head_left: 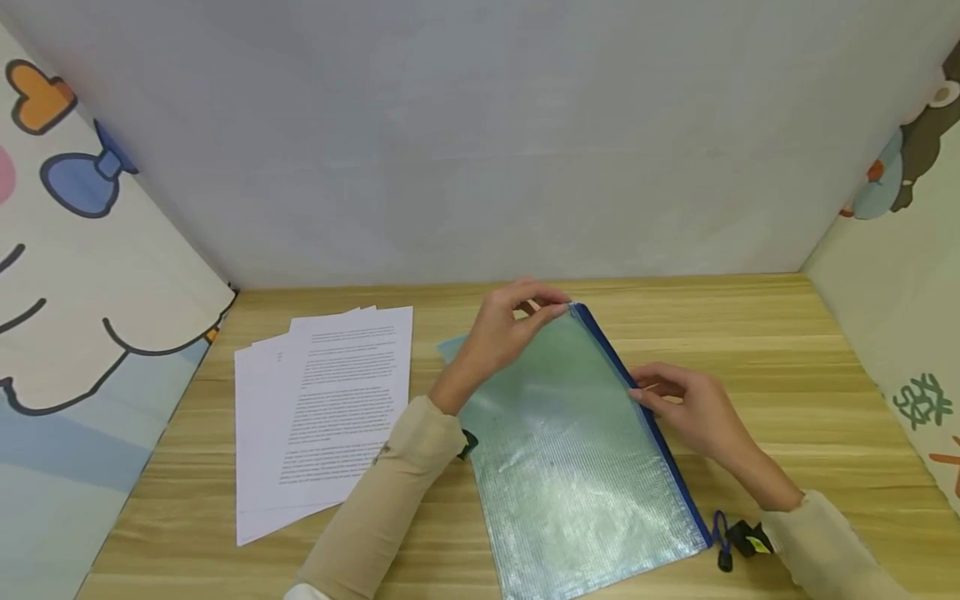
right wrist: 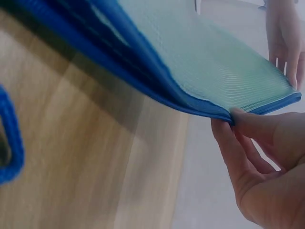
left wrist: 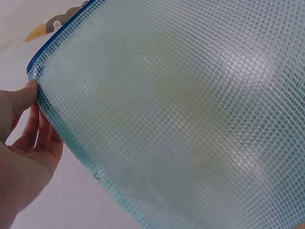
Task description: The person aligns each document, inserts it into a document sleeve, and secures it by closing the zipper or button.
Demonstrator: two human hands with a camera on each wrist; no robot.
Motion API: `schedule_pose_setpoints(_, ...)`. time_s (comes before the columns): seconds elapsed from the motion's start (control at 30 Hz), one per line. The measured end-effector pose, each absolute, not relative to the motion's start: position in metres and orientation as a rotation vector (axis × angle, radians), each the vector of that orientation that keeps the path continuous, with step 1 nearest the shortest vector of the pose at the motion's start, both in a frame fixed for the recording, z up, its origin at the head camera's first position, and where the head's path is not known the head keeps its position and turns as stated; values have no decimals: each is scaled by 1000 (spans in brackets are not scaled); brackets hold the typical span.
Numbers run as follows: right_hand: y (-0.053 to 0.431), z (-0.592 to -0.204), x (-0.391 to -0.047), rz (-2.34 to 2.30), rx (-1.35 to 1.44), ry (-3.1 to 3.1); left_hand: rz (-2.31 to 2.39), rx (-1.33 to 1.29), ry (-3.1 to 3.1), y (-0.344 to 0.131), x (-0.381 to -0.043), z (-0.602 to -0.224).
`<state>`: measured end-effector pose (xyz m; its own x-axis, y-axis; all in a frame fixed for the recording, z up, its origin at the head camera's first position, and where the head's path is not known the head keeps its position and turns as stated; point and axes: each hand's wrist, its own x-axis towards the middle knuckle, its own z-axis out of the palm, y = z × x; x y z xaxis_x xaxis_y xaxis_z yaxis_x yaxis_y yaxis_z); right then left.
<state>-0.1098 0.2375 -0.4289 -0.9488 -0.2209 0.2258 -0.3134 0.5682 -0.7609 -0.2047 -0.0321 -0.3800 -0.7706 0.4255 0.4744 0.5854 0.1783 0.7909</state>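
Note:
A translucent green mesh zip pouch (head_left: 570, 467) with a blue zip edge (head_left: 678, 471) lies slanted on the table. My left hand (head_left: 513, 325) pinches its far corner, at the end of the zip. Partway down the zip edge, my right hand (head_left: 693, 408) pinches the blue band between thumb and fingers. In the right wrist view, the zip band (right wrist: 157, 90) is parted on the near side of the right fingertips; beyond them its sides lie together. Those fingertips hide any zip slider. The left wrist view shows the mesh face (left wrist: 167, 109) lifted at the corner.
Several printed sheets (head_left: 345, 392) lie in a loose stack left of the pouch. A blue cord loop with a black toggle (head_left: 724, 560) is near the pouch's lower right corner. A light-blue corner (head_left: 450, 347) shows behind the left wrist. A grey wall (head_left: 510, 150) stands behind the table.

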Motion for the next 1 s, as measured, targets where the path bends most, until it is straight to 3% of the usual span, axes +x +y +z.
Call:
schedule_pose_setpoints(0.4, 255, -428, -104, 1718, 216, -2772, -1616, -806, -2278, -39, -200, -390)
schedule_pose_setpoints(1.0, 272, -436, -96, 1861, 167, -2669, -1539, -179, -2228, -70, -174, -403)
